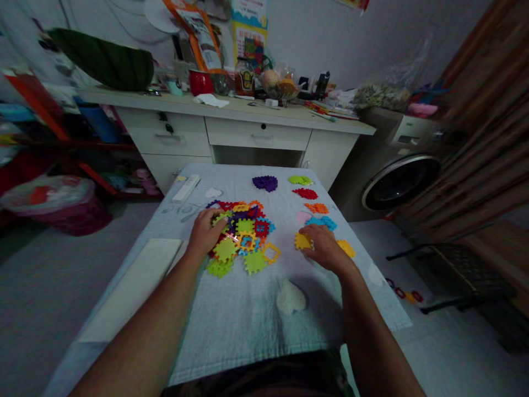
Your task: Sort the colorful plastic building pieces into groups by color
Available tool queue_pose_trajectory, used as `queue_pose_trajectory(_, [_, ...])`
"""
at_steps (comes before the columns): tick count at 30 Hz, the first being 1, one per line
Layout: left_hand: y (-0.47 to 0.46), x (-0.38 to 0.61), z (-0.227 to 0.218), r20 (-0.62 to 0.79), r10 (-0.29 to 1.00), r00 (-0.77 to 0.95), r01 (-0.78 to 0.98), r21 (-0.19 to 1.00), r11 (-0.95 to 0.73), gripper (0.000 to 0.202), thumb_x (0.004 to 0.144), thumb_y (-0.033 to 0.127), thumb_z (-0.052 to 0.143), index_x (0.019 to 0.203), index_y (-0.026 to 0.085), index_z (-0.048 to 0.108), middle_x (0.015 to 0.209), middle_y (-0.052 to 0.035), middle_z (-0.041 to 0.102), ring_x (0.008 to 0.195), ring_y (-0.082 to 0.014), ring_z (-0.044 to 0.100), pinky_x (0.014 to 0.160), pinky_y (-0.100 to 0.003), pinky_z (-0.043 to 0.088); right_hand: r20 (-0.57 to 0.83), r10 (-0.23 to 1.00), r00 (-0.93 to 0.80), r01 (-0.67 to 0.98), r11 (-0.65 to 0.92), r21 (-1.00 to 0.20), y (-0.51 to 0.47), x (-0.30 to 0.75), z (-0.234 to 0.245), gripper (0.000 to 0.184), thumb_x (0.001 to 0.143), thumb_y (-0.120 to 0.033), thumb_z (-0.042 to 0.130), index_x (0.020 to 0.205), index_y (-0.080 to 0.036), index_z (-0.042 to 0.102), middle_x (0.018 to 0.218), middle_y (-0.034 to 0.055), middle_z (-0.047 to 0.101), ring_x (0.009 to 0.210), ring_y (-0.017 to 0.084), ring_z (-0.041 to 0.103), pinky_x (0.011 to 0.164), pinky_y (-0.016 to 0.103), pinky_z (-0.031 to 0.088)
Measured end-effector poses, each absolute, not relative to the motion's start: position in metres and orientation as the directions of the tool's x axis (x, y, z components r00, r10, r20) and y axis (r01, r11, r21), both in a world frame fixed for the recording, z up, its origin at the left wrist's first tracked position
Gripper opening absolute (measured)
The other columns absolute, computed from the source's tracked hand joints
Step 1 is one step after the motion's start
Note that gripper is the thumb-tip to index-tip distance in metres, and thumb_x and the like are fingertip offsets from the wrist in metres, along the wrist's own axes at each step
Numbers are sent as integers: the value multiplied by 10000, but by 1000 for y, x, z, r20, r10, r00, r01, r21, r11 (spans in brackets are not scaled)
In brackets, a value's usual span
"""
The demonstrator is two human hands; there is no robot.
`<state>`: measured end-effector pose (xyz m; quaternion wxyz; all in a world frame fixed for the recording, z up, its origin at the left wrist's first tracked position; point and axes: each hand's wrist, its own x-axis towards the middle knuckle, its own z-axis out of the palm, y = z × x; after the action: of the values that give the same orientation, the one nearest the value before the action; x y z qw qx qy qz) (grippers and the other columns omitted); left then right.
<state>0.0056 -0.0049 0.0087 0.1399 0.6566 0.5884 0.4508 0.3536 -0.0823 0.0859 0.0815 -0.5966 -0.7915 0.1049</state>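
Observation:
My left hand (204, 231) is at the left side of a mixed pile of toothed plastic interlocking tiles. Its thumb and fingers close around a green tile (219, 219) there. Purple, red, orange, blue and green tiles overlap in the heap, with a yellow square frame tile (271, 253) at its right edge. My right hand (324, 246) pinches a yellow tile (303, 241) just above the cloth, its palm partly covering it. Beside that hand lie blue tiles (323, 222) and another yellow tile (346, 248).
Separate groups of purple (265, 183), lime green (300, 180), red (305, 193) and orange tiles (316, 208) lie farther back on the cloth-covered table (243, 325). A white board (132, 286) lies at left. Behind stand a cluttered desk (260, 132) and a washing machine (388, 160).

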Motion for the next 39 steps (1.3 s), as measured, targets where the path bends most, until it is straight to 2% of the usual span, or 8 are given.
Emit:
queue_pose_trajectory(6, [-4,6,8,423,900,-100,650,713,-263,292,797,449,570,960,219,645,1054,-56,635,1074,-247,575,999,-406,436,-135,960,-244,960,219,-177,-102,378,99,480,768,-140,628,1242,-211,600,1292,95,598,1174,308,480,994,469,331])
queue_pose_trajectory(10, [-4,6,8,417,903,-103,651,715,-256,302,796,452,570,964,215,650,1059,-61,637,1073,-249,576,998,-408,437,-112,969,-219,969,204,-137,-107,375,96,509,749,-153,651,1249,-229,597,1381,107,525,1210,330,457,996,499,325])
queue_pose_trajectory(16, [-5,5,8,433,895,-107,640,719,-271,307,806,456,564,972,215,653,1065,-56,639,1072,-247,579,995,-403,440,-62,898,-436,875,407,-264,-103,330,96,511,795,-289,681,1276,-155,574,1314,139,550,1207,283,466,1034,434,336])
queue_pose_trajectory(22, [-5,6,9,431,895,-114,635,724,-268,283,808,440,569,962,217,652,1060,-56,638,1065,-243,581,992,-401,445,-30,845,-534,801,494,-340,-95,285,74,489,792,-273,671,1261,-168,576,1234,116,569,1100,234,502,976,364,386])
queue_pose_trajectory(27, [-6,6,9,440,891,-111,637,720,-276,270,817,431,566,968,223,649,1069,-50,640,1064,-241,584,989,-404,449,4,864,-504,805,471,-360,-93,288,68,394,783,-213,629,1173,-156,623,1155,107,609,1052,222,529,946,332,388])
queue_pose_trajectory(30, [-5,6,8,444,889,-109,636,719,-281,271,812,427,572,970,222,652,1054,-51,643,1059,-245,587,985,-409,452,18,879,-477,812,448,-373,-93,297,71,213,851,-191,526,1015,-150,655,1020,94,649,955,200,561,874,306,396])
queue_pose_trajectory(33, [-5,5,8,441,891,-107,633,722,-281,283,812,437,572,975,220,654,1055,-55,644,1066,-249,585,993,-414,447,44,910,-413,821,393,-413,-92,308,72,228,920,-175,405,909,-155,631,894,77,654,839,176,573,779,278,393])
queue_pose_trajectory(39, [-5,5,8,424,898,-114,633,728,-263,296,814,447,564,982,221,656,1079,-59,639,1085,-250,577,1008,-422,436,59,975,-215,837,215,-502,-89,331,74,292,973,-251,359,1116,-168,599,913,75,681,818,181,610,737,269,389])
